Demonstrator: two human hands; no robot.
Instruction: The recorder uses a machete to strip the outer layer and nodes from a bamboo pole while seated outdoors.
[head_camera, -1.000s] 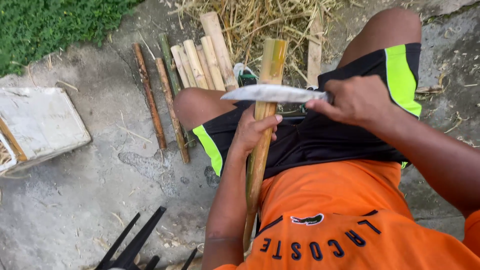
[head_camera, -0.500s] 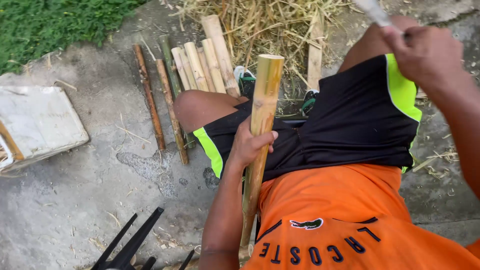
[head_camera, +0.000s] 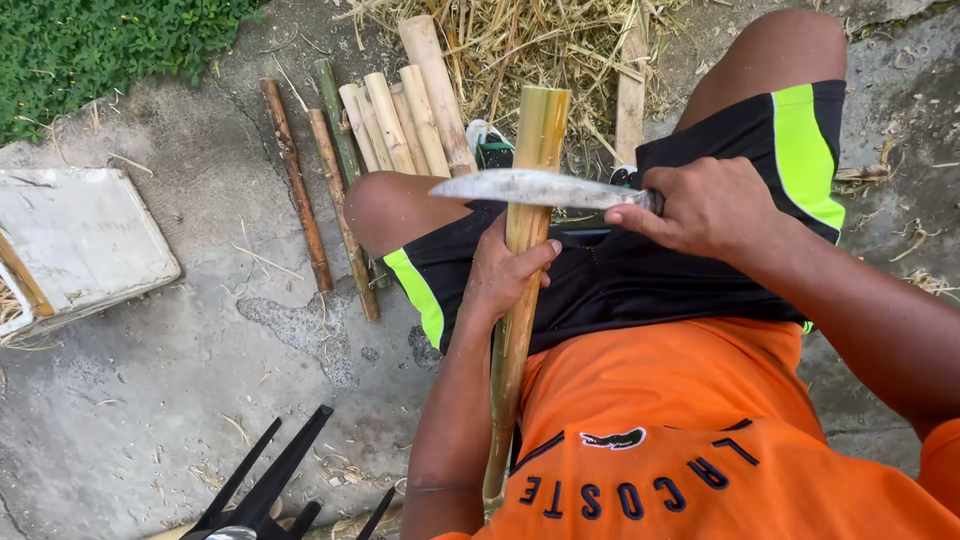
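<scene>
Outdoors on rough concrete ground, a seated person's left hand grips an upright bamboo pole held between the knees. The right hand is closed on the handle of a broad knife, whose blade lies flat across the pole near its top. Cut bamboo pieces lie beyond on straw.

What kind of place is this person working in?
Probably an outdoor yard or work spot: bare concrete ground, a patch of green plants, dry straw and a row of cut bamboo lengths lying nearby.
</scene>
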